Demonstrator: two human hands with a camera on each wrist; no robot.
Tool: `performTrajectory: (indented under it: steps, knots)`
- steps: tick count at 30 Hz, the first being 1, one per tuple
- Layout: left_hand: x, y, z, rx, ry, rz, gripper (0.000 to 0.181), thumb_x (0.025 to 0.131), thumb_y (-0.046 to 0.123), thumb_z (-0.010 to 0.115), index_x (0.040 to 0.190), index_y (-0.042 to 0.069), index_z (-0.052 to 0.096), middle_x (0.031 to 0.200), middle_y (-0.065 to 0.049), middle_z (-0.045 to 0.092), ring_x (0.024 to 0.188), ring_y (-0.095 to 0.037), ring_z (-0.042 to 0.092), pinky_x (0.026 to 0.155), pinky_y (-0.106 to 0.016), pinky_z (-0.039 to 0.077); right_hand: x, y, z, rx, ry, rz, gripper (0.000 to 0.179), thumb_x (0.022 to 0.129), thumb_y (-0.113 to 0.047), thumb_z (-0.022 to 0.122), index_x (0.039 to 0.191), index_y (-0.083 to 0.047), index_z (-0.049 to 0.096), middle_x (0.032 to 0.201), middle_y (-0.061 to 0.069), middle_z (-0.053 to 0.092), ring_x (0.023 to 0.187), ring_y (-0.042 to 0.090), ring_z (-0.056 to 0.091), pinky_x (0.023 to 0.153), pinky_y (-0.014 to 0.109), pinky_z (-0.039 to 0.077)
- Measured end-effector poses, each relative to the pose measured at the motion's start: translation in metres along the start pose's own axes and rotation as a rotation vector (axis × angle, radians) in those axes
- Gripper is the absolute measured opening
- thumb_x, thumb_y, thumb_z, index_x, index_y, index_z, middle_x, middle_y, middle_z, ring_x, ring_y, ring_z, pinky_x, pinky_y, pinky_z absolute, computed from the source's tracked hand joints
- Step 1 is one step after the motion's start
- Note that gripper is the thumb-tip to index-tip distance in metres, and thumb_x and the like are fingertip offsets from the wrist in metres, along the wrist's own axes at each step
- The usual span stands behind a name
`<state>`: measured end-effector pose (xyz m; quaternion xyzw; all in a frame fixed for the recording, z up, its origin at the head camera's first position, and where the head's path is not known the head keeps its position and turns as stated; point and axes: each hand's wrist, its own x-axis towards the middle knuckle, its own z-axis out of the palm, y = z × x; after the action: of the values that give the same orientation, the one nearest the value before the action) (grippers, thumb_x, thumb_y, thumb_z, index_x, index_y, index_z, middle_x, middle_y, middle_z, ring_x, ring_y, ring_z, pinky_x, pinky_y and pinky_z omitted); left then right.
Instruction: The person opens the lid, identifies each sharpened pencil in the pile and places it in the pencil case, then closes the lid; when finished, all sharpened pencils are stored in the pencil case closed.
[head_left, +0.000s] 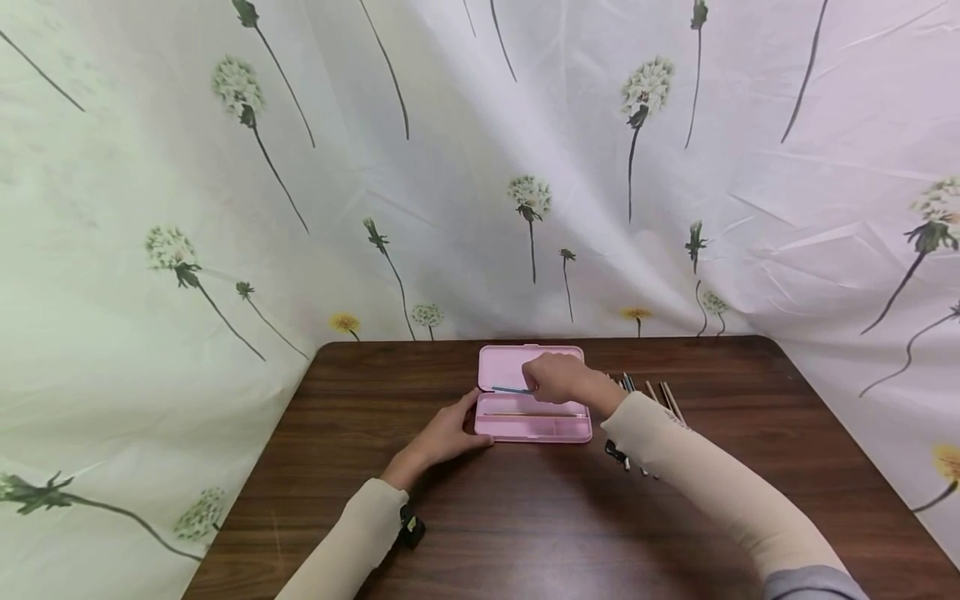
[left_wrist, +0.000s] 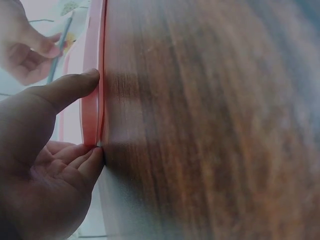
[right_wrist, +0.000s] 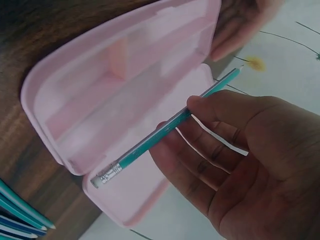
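Observation:
An open pink pencil case [head_left: 573, 429] lies on the table, lid folded back toward the wall. My left hand [head_left: 447, 431] grips its left end, thumb along the front side and fingers round the corner, also seen in the left wrist view. Above the case my right hand [head_left: 557, 377] pinches a teal pencil [right_wrist: 157, 135] between thumb and fingers. The pencil's eraser end points to the lower left in the right wrist view, its sharpened tip to the upper right. Inside the case's tray, a lengthwise divider and a short cross wall [right_wrist: 118, 59] show.
Right of the case lie several pencils [head_left: 672, 402], partly hidden by the right forearm; some teal and dark blue ones [right_wrist: 22, 210] show in the right wrist view. The brown wooden table [head_left: 495, 533] ends at a hanging white cloth [head_left: 465, 208] printed with dandelions.

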<state>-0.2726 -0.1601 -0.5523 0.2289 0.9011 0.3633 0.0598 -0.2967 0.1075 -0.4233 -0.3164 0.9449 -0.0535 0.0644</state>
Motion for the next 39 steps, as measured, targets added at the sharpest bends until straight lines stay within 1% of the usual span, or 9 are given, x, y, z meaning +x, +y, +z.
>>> performTrajectory:
  steps: [3,11,14,20,27,29,35,38,39]
  knots:
    - [0.002,-0.003,0.002,-0.014,-0.004,-0.017,0.103,0.089,0.053,0.084,0.168,0.012,0.032,0.162,-0.020,0.051,0.146,-0.032,0.054,0.118,-0.053,0.046,0.002,0.001,0.008,0.013,-0.017,0.021,0.015,0.089,-0.005,0.073,0.085,-0.018,0.067,0.085,-0.003,0.068,0.074,0.015,0.059,0.063,0.036,0.048]
    - [0.014,-0.031,0.013,-0.039,-0.007,-0.035,0.111,0.083,0.062,0.086,0.169,0.017,0.032,0.165,-0.012,0.049,0.148,-0.027,0.053,0.120,-0.053,0.044,0.003,-0.002,0.023,0.038,-0.040,0.045,0.007,0.097,-0.011,0.074,0.091,-0.014,0.070,0.085,-0.001,0.067,0.077,0.017,0.057,0.074,0.038,0.052]
    - [0.011,-0.024,0.011,-0.032,-0.009,-0.032,0.107,0.085,0.056,0.086,0.169,0.017,0.033,0.163,-0.013,0.051,0.146,-0.026,0.055,0.120,-0.050,0.045,0.003,-0.005,0.028,0.060,-0.039,0.042,0.009,0.098,-0.016,0.076,0.092,-0.013,0.071,0.084,0.000,0.067,0.077,0.018,0.057,0.076,0.038,0.052]
    - [-0.004,0.014,-0.004,-0.034,0.009,0.011,0.099,0.089,0.043,0.086,0.165,0.004,0.036,0.156,-0.027,0.054,0.141,-0.037,0.058,0.115,-0.055,0.048,0.002,-0.006,0.036,0.050,-0.052,0.067,0.011,0.098,-0.020,0.078,0.091,-0.014,0.071,0.085,0.001,0.068,0.077,0.019,0.057,0.078,0.038,0.051]
    - [0.007,-0.018,0.011,0.048,0.025,0.022,0.104,0.090,0.062,0.079,0.168,0.012,0.033,0.160,-0.023,0.052,0.144,-0.031,0.057,0.116,-0.048,0.049,0.002,-0.008,0.039,0.009,-0.058,0.078,0.008,0.100,-0.012,0.072,0.092,-0.012,0.074,0.089,0.003,0.071,0.078,0.019,0.059,0.081,0.041,0.056]
    - [0.008,-0.021,0.012,0.039,0.025,0.015,0.106,0.088,0.065,0.080,0.169,0.015,0.032,0.161,-0.020,0.052,0.145,-0.031,0.056,0.117,-0.050,0.048,0.001,-0.008,0.039,0.000,-0.065,0.081,0.008,0.100,-0.012,0.072,0.092,-0.012,0.073,0.089,0.002,0.071,0.077,0.019,0.059,0.081,0.041,0.056]
    - [0.005,-0.015,0.008,0.028,0.015,0.021,0.105,0.088,0.052,0.085,0.168,0.010,0.031,0.162,-0.020,0.051,0.144,-0.030,0.057,0.116,-0.047,0.049,0.000,-0.009,0.038,0.028,-0.064,0.086,0.006,0.099,-0.012,0.074,0.093,-0.011,0.074,0.089,0.003,0.071,0.077,0.020,0.059,0.081,0.041,0.056]
    - [0.004,-0.013,0.008,0.037,0.035,0.017,0.105,0.088,0.055,0.084,0.168,0.010,0.033,0.161,-0.021,0.052,0.144,-0.031,0.057,0.117,-0.048,0.048,-0.001,-0.007,0.038,0.032,-0.053,0.083,0.007,0.099,-0.013,0.074,0.092,-0.012,0.074,0.087,0.002,0.071,0.076,0.019,0.058,0.079,0.040,0.055]
    - [0.002,-0.005,0.005,0.020,0.030,0.003,0.104,0.088,0.054,0.084,0.167,0.009,0.034,0.161,-0.021,0.051,0.145,-0.033,0.056,0.118,-0.050,0.047,-0.002,-0.005,0.037,0.034,-0.046,0.080,0.008,0.099,-0.013,0.074,0.091,-0.013,0.074,0.086,0.002,0.070,0.075,0.019,0.058,0.077,0.039,0.055]
